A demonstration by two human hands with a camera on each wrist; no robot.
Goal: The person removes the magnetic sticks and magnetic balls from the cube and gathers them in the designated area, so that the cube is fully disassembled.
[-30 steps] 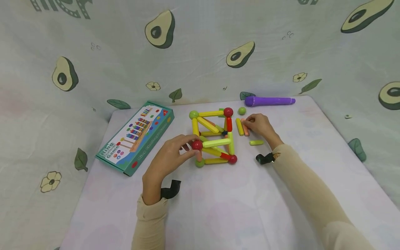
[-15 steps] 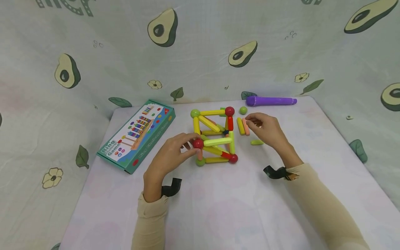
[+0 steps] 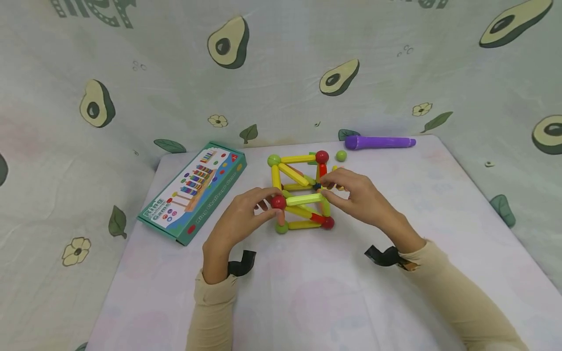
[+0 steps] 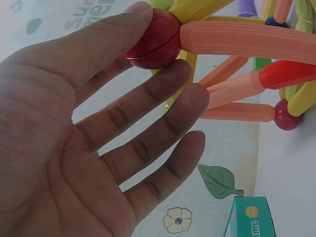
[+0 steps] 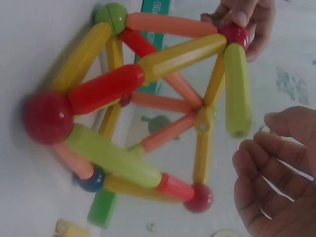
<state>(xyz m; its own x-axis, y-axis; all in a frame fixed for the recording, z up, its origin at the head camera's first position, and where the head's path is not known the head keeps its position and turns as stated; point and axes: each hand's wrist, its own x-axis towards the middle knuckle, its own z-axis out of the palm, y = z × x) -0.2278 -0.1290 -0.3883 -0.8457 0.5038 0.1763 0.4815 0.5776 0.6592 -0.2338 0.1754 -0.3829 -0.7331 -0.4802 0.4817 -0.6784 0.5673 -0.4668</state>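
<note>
Pinching one red ball [image 3: 278, 202] at a near upper corner of the rod-and-ball frame [image 3: 299, 211]: my left grip [image 3: 239, 214]. One light-green rod [image 5: 238, 91] joins that ball, its other end free. My right grip [image 3: 363, 199] holds nothing, fingers relaxed and slightly bent, just beside that free end. The frame stands on the worktop [image 3: 307, 287], between my two grips. One green-edged game box [image 3: 193, 192] lies to the left; one loose green ball [image 3: 341, 156] sits right of the frame's rear corner; one purple microphone-shaped item [image 3: 379, 142] lies along the back edge.
</note>
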